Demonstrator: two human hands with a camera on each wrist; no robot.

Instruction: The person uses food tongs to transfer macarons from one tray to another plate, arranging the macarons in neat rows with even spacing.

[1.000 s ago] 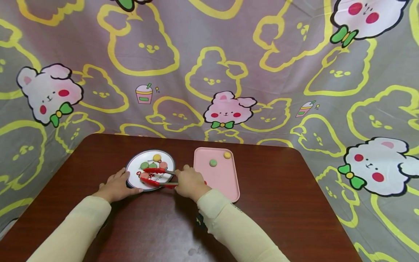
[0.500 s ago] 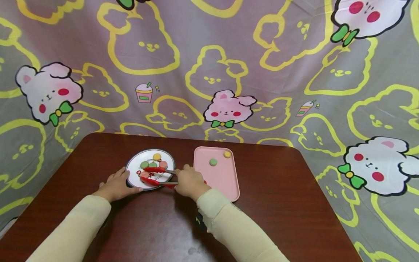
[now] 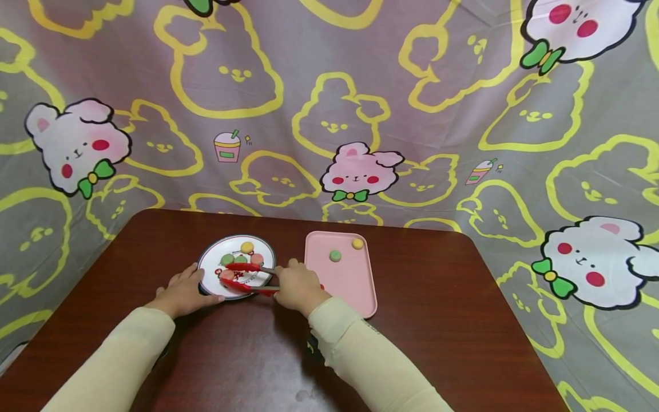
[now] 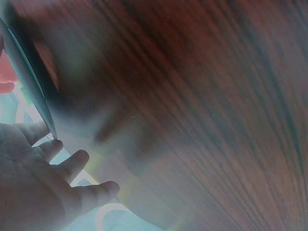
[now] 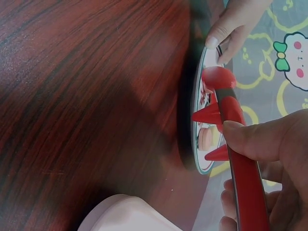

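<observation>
My right hand (image 3: 300,288) grips red-tipped metal tongs (image 3: 265,288), their two arms spread over a round white plate (image 3: 233,244) with a dark rim. A pink macaron (image 3: 226,276) lies between the tong tips. Behind the tongs on the plate are a yellow macaron (image 3: 247,248), another pink macaron (image 3: 257,260) and two green macarons (image 3: 227,260). In the right wrist view, the thumb presses the red handle (image 5: 248,187). My left hand (image 3: 180,294) rests against the plate's left rim, thumb along the front edge. In the left wrist view its fingers (image 4: 72,163) are extended and spread.
To the plate's right lies a pink rectangular tray (image 3: 342,286) bearing a green macaron (image 3: 335,256) and a yellow macaron (image 3: 357,244). Both sit on a dark brown wooden table (image 3: 437,320). A patterned cloth (image 3: 288,68) hangs behind the table.
</observation>
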